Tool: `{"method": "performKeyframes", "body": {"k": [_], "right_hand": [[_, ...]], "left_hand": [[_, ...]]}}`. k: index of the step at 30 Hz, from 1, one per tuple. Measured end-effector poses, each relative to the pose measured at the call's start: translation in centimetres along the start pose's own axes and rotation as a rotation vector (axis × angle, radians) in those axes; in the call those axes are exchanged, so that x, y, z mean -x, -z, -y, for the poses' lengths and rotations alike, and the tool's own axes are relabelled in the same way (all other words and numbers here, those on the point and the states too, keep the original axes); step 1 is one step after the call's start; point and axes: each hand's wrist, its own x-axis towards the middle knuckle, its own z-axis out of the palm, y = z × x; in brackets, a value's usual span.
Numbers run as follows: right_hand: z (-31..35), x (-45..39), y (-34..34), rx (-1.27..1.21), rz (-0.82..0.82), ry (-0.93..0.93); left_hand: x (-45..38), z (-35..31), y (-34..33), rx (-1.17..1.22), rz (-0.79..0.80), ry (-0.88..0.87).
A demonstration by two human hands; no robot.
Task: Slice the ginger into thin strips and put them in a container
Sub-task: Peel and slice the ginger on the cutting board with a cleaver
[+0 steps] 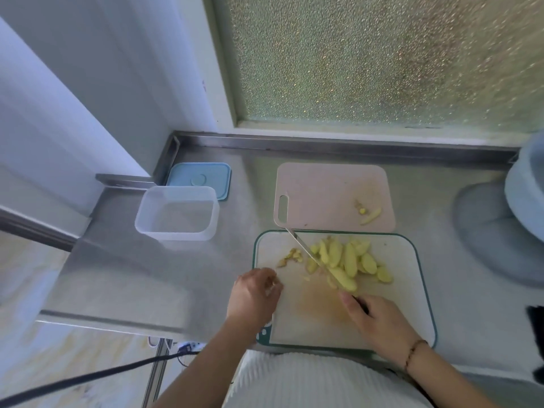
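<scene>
1. Slicing step judged in hand: knife (312,256) is gripped by right hand (379,322), blade laid across ginger slices (347,260) on green-rimmed board (418,290), lower centre.
2. Left hand (254,293) is loosely curled, holding nothing, left of slices.
3. Strip cutting is needed next; container (176,213) sits empty, centre left.

a kitchen, likely a home one. a steel counter (241,201) with a raised back edge sits under a frosted window (382,60) at twelve o'clock. two cutting boards (323,189) lie on it, a lidless food tub (176,213) at ten o'clock.
</scene>
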Motion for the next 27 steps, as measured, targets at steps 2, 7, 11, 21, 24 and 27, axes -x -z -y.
{"method": "performKeyframes", "body": {"k": [2, 7, 11, 21, 24, 27], "right_hand": [[-0.3, 0.1, 0.0, -0.041, 0.081, -0.034], [-1.0, 0.4, -0.5, -0.067, 0.291, -0.093], [-1.4, 0.2, -1.6, -0.057, 0.282, -0.085], [-0.8, -0.1, -2.6, 0.036, 0.256, 0.027], [-1.0, -0.1, -2.1, 0.057, 0.257, 0.050], [-0.7, -0.2, -1.3, 0.053, 0.282, 0.042]], "left_hand": [[0.3, -1.6, -0.5, -0.013, 0.118, 0.192], [1.5, -2.7, -1.6, -0.073, 0.150, 0.178], [3.0, -1.0, -2.8, 0.030, -0.051, -0.135], [4.0, -0.6, -3.7, 0.198, -0.196, -0.153], [4.6, -0.6, -4.3, 0.185, -0.240, -0.143], [5.1, -1.2, -4.9, 0.169, -0.272, -0.128]]}}
